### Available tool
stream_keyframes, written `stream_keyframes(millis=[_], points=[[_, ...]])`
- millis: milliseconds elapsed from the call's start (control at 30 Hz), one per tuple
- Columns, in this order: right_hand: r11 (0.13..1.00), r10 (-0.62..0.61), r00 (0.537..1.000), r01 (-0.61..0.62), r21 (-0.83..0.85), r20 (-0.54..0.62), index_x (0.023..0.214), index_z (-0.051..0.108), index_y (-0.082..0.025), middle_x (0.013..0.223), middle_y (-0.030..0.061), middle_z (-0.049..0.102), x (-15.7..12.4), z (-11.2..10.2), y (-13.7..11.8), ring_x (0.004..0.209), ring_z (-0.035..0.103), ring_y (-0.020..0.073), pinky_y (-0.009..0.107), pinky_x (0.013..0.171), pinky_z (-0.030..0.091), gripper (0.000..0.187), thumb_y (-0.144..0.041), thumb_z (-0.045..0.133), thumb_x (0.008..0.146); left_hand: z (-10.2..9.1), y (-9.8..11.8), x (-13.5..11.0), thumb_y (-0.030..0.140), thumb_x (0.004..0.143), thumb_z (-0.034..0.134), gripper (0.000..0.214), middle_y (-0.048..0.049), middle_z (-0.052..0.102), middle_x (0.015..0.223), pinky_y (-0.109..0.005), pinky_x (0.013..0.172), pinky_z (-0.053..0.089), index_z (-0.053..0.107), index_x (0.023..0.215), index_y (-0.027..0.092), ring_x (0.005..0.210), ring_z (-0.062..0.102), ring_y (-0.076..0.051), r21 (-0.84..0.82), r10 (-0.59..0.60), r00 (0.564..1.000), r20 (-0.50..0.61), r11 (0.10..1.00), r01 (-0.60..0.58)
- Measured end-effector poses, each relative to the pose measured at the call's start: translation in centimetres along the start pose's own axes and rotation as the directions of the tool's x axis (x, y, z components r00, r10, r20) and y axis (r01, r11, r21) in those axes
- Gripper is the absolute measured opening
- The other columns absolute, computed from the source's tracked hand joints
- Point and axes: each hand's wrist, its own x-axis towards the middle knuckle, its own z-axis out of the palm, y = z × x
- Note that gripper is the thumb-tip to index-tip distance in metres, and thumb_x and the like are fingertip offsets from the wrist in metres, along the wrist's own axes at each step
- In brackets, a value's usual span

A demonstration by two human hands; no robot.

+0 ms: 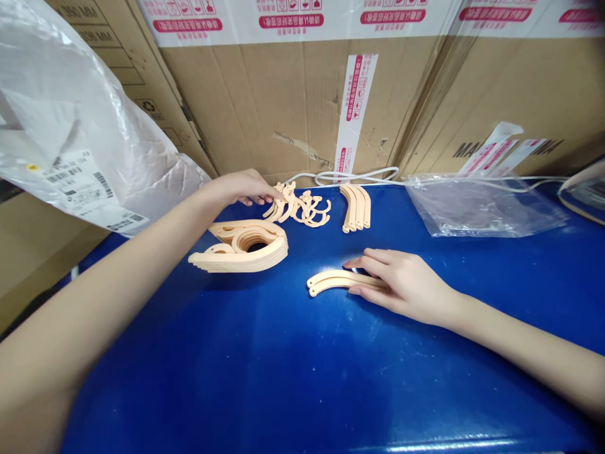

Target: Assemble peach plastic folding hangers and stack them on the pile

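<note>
My right hand (401,284) rests on the blue tabletop, its fingers closed over two cream curved hanger arms (331,281) lying side by side. Their holed ends point left; the other ends are hidden under the palm. Farther back, my left hand (250,188) reaches to a loose pile of small cream hanger hooks (309,209). Its fingers are bent, with the tips pinching at a hook on the pile's left edge. Just below that hand lies a stack of larger cream hanger frames (246,261) with a round opening. Several more curved arms (357,207) stand grouped right of the hooks.
Large cardboard boxes (265,101) wall off the table's back edge. A white cable (359,176) runs along it. At the back right lies a clear plastic bag (486,211). A big plastic-wrapped package (94,145) leans in at the left. The blue tabletop (283,378) is glossy.
</note>
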Motion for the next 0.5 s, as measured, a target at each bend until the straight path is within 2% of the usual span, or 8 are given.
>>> stream_keyframes(millis=[167, 333, 500], points=[[1.0, -0.004, 1.0, 0.004, -0.005, 0.006, 0.111, 0.06, -0.018, 0.097, 0.0065, 0.068, -0.03, 0.01, 0.04, 0.082, 0.066, 0.0192, 0.03, 0.068, 0.048, 0.034, -0.046, 0.047, 0.096, 0.02, 0.34, -0.67, 0.033, 0.062, 0.072, 0.019, -0.0065, 0.073, 0.099, -0.02, 0.055, 0.039, 0.069, 0.074, 0.018, 0.09, 0.064, -0.019, -0.011, 0.04, 0.999, -0.035, 0.999, -0.04], [1.0, -0.017, 1.0, 0.016, -0.02, -0.013, 0.112, 0.06, -0.018, 0.097, 0.0069, 0.068, -0.03, 0.06, 0.04, 0.081, 0.065, 0.0184, 0.029, 0.067, 0.047, 0.034, -0.045, 0.047, 0.096, 0.25, 0.3, -0.64, 0.029, 0.06, 0.071, 0.014, -0.0058, 0.071, 0.082, -0.023, 0.054, 0.039, 0.065, 0.066, 0.018, 0.084, 0.064, -0.021, 0.003, 0.071, 0.995, -0.065, 0.997, -0.071], [1.0, -0.007, 1.0, 0.007, -0.018, -0.012, 0.112, 0.061, -0.018, 0.097, 0.0066, 0.068, 0.01, 0.08, 0.02, 0.081, 0.066, 0.0188, 0.029, 0.067, 0.047, 0.034, -0.045, 0.047, 0.096, 0.14, 0.37, -0.55, 0.026, 0.056, 0.072, 0.017, -0.0036, 0.067, 0.07, -0.025, 0.055, 0.041, 0.059, 0.065, 0.02, 0.082, 0.064, -0.022, -0.017, 0.083, 0.991, -0.109, 0.996, -0.085]])
